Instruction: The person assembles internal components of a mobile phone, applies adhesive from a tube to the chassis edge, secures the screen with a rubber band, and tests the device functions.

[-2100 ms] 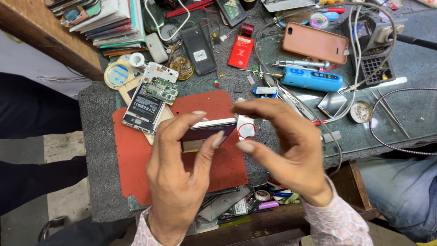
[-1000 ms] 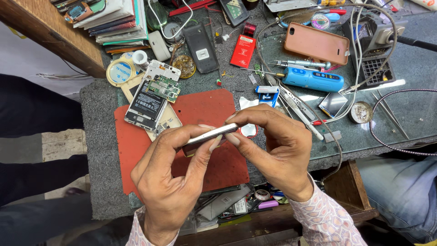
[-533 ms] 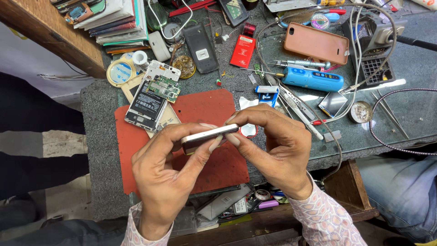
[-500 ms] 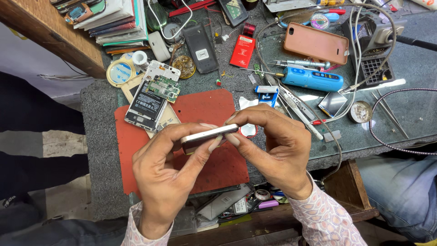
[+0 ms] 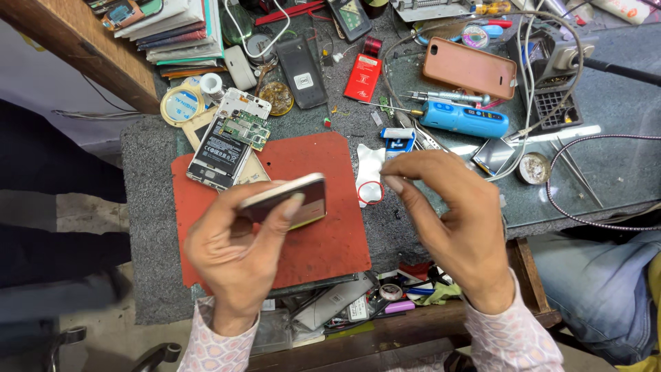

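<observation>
Above red mat point(image 5: 323, 241): slim pale-edged phone point(image 5: 289, 201), tilted, left hand point(image 5: 237, 255) gripping.

My workbench point(image 5: 606, 145) is grey on top, with a red mat point(image 5: 323, 234) lying flat on it. An opened phone point(image 5: 231, 141) rests across the mat's far left corner. Farther back lie a blue tool point(image 5: 465, 118), a tan phone case point(image 5: 469, 67) and, I think, tweezers point(image 5: 575, 169).
</observation>
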